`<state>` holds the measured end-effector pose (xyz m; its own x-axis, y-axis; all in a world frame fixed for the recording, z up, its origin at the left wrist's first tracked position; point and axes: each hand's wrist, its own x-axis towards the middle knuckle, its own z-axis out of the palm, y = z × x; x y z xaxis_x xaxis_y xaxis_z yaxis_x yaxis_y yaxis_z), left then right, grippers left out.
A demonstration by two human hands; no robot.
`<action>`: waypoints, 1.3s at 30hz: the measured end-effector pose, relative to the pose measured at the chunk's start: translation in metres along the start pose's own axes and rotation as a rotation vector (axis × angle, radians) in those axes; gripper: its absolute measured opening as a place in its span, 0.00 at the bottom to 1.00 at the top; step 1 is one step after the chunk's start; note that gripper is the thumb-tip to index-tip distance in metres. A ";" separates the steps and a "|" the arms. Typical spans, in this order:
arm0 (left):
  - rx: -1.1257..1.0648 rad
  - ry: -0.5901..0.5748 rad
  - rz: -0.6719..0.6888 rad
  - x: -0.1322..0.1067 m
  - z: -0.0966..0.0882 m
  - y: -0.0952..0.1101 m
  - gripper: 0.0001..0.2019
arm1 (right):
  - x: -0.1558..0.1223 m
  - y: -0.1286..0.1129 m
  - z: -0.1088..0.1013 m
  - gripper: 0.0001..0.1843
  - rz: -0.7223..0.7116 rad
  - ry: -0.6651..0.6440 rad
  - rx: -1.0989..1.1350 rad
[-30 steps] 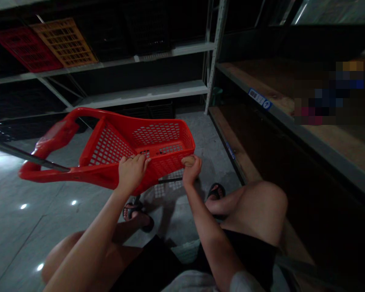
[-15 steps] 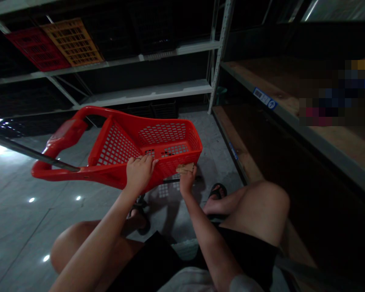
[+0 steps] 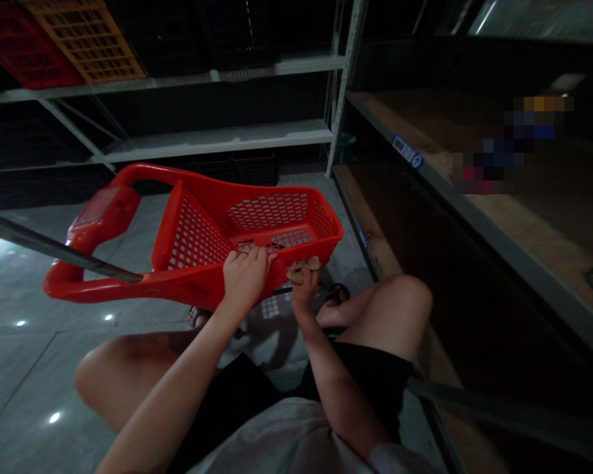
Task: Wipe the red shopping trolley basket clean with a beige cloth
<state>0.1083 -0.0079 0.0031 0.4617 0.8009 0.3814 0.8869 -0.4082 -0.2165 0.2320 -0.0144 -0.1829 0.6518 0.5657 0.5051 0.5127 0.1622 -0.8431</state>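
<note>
A red plastic shopping cart (image 3: 197, 280) with a perforated basket stands before my knees, its handle loop to the left. My left hand (image 3: 247, 273) is closed over the near rim of the basket, fingers bent across the top edge. In my right hand (image 3: 305, 289) is a crumpled brown cloth (image 3: 304, 268), held against or very close to the outside of the cart's near wall, toward its front end. Whether the cloth touches the wall cannot be made out. The basket holds nothing that I can see.
A white metal rack (image 3: 217, 139) with a red crate (image 3: 24, 49) and a yellow crate (image 3: 89, 39) runs behind the cart. Wooden shelving (image 3: 425, 118) with blue labels stands on the right, a blurred patch upon it. A metal pole (image 3: 69, 253) crosses at left.
The cart's basket end sits slightly farther right in view. My left hand has shifted right with the rim. The cloth in my right hand has changed shape, looking more bunched. My view has shifted too.
</note>
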 end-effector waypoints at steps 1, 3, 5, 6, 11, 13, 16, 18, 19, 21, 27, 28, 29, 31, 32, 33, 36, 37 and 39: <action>-0.007 -0.002 -0.002 0.000 -0.001 0.004 0.20 | -0.008 0.006 -0.004 0.09 0.010 -0.014 -0.010; -0.017 -0.003 -0.007 -0.001 -0.002 0.010 0.20 | -0.011 0.010 -0.011 0.09 0.029 -0.028 -0.022; -0.020 -0.005 -0.007 0.000 -0.003 0.015 0.20 | 0.004 0.002 -0.019 0.09 0.050 -0.012 -0.030; -0.020 -0.008 -0.006 0.000 -0.003 0.016 0.20 | 0.018 -0.005 -0.022 0.09 0.054 0.008 -0.028; -0.018 -0.026 -0.002 -0.001 -0.005 0.022 0.19 | 0.084 -0.038 -0.031 0.09 -0.090 0.190 0.074; -0.020 -0.030 -0.009 -0.001 -0.006 0.025 0.19 | 0.079 -0.034 -0.030 0.09 -0.121 0.192 0.072; -0.032 -0.037 -0.014 -0.001 -0.009 0.028 0.21 | 0.031 -0.010 -0.025 0.10 -0.015 0.052 0.006; -0.050 -0.046 -0.013 -0.001 -0.010 0.029 0.22 | -0.007 0.010 -0.023 0.11 0.110 -0.086 -0.014; -0.060 -0.050 -0.013 -0.001 -0.011 0.029 0.22 | -0.021 0.016 -0.022 0.11 0.165 -0.141 -0.017; -0.069 -0.051 -0.016 -0.002 -0.012 0.028 0.22 | -0.030 0.019 -0.022 0.11 0.239 -0.163 -0.014; -0.042 -0.051 -0.014 -0.001 -0.012 0.028 0.21 | 0.046 -0.043 -0.024 0.12 0.052 0.159 0.070; -0.043 -0.059 -0.013 -0.001 -0.012 0.028 0.21 | 0.056 -0.051 -0.024 0.12 0.021 0.184 0.073; -0.049 -0.070 -0.010 -0.001 -0.012 0.028 0.21 | 0.059 -0.057 -0.023 0.12 0.003 0.195 0.072; -0.077 -0.092 0.018 -0.002 -0.014 0.027 0.20 | 0.050 -0.054 -0.020 0.12 -0.010 0.158 0.066; -0.100 -0.101 0.050 -0.003 -0.016 0.024 0.19 | 0.038 -0.048 -0.020 0.12 -0.008 0.111 0.065; -0.129 -0.111 0.097 -0.004 -0.019 0.021 0.19 | 0.023 -0.039 -0.020 0.13 0.002 0.047 0.060; -0.195 -0.143 0.242 -0.007 -0.035 0.000 0.20 | -0.023 -0.010 -0.024 0.12 0.100 -0.174 0.014; -0.183 -0.153 0.253 -0.009 -0.042 -0.010 0.20 | -0.033 -0.003 -0.026 0.12 0.143 -0.225 -0.001; -0.092 -0.163 0.196 -0.014 -0.058 -0.034 0.18 | -0.037 -0.003 -0.029 0.13 0.191 -0.260 -0.006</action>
<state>0.0731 -0.0305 0.0578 0.6225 0.7595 0.1889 0.7821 -0.5945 -0.1868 0.2229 -0.0593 -0.1938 0.5721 0.7733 0.2733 0.3990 0.0287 -0.9165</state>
